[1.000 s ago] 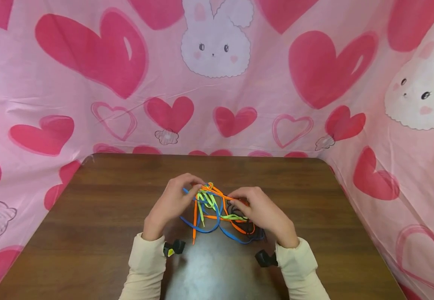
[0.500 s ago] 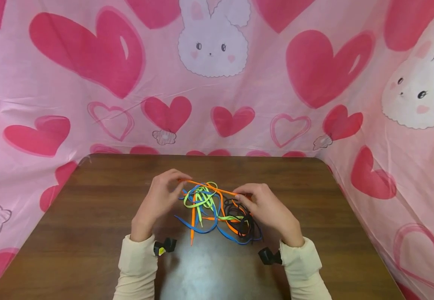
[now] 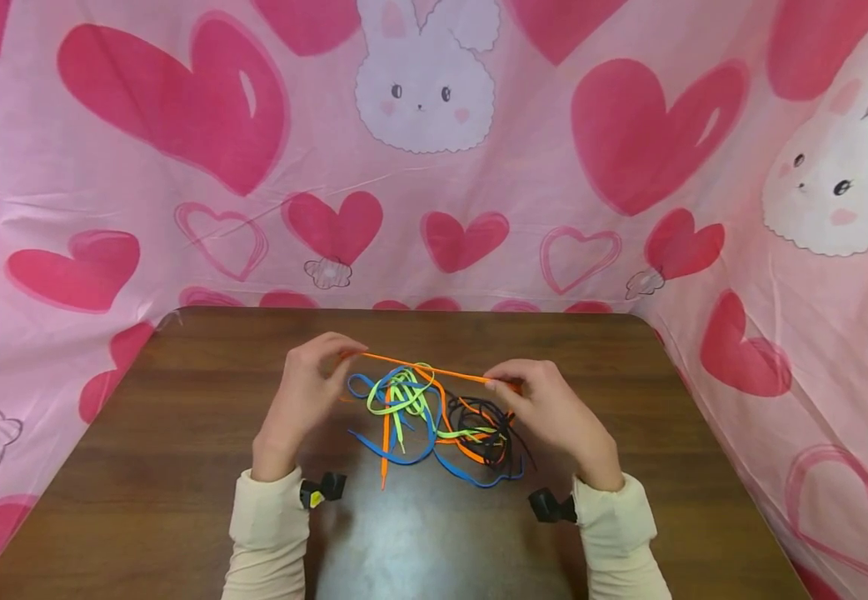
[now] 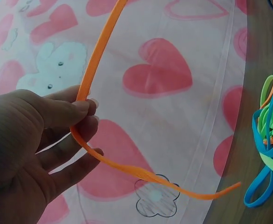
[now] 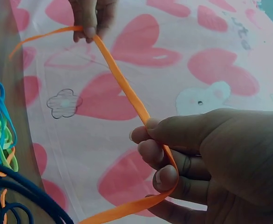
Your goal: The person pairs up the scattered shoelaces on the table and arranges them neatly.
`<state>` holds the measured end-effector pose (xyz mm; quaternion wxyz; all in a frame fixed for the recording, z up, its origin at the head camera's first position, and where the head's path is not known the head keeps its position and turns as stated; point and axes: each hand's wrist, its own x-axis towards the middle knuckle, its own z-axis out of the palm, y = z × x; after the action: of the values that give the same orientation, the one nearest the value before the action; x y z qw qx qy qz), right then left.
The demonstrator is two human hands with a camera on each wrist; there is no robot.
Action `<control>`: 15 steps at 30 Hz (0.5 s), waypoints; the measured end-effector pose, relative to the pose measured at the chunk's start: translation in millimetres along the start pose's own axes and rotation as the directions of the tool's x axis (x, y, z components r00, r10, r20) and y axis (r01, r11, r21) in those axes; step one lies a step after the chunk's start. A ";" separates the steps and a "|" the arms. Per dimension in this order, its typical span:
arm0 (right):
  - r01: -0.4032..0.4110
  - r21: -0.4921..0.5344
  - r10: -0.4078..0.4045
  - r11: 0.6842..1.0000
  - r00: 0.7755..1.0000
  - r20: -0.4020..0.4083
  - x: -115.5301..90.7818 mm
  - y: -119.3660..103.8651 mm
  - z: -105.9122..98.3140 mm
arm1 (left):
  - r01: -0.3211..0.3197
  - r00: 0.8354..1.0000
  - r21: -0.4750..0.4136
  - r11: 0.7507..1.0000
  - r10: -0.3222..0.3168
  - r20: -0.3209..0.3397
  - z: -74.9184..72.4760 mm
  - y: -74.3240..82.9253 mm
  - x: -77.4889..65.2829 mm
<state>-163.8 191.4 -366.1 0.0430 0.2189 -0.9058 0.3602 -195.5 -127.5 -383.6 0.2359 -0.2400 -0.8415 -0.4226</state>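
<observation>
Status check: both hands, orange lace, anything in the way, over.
Left hand, right hand: both pinching orange lace. Stretched between them. Possible snag: blue lace, green lace, black lace heaped on table, orange strands among them.

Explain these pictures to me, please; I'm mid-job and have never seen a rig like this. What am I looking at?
There is no machine here, just a person's bare left hand and right hand. The widest picture looks forward and down from the head; the other two look out from the left and right wrists, each at that hand's work. Both hands pinch an orange lace, drawn nearly straight between them, its loose end trailing past the left hand. Below, on the brown table, lies a tangle of blue lace, green lace, black lace and more orange.
</observation>
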 end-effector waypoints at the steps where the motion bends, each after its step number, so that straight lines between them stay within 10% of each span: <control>1: 0.001 -0.002 -0.001 1.000 1.000 -0.003 -0.2 0.4 -1.4 | -0.008 1.000 0.003 1.000 0.008 -0.011 -0.7 -0.7 0.1; 15: 0.005 -0.038 -0.009 0.999 0.995 -0.096 -4.7 12.6 -16.9 | -0.001 0.996 0.066 0.998 0.007 -0.094 -9.3 -10.0 -2.4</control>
<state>-166.3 212.6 -362.7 0.0919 0.2035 -0.9086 0.3528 -197.9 -140.9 -386.1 0.2840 -0.2134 -0.8424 -0.4052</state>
